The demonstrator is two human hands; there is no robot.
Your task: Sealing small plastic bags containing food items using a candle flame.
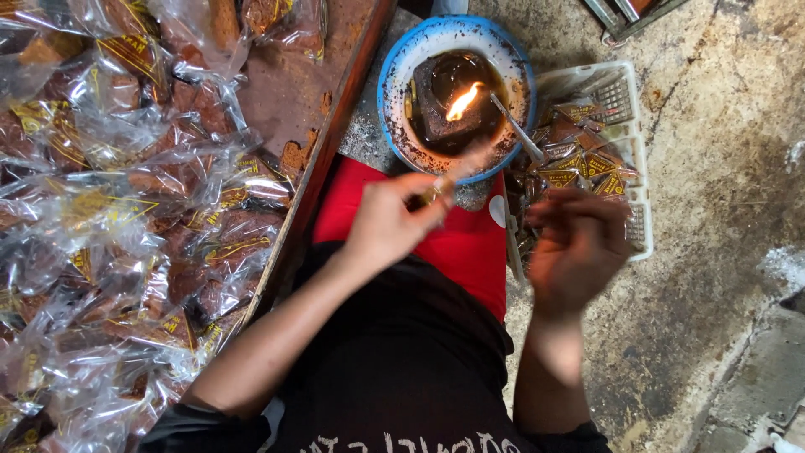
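1. The left hand is closed, pinching a small blurred packet at its fingertips, just short of the near rim of the blue bowl.
2. The right hand is blurred in motion, its fingers loosely curled; whether it grips anything cannot be told. It hovers over the near edge of the white basket.
3. Inside the bowl a small flame burns on a dark block, and a thin metal rod leans out over the rim toward the basket.
4. The basket holds small brown packets and stands just beside the bowl on the rough concrete floor.
5. A wooden tray edge bounds the left side, and beyond it lies a heap of clear wrapped brown packets.
6. Open room lies on the floor to the right.
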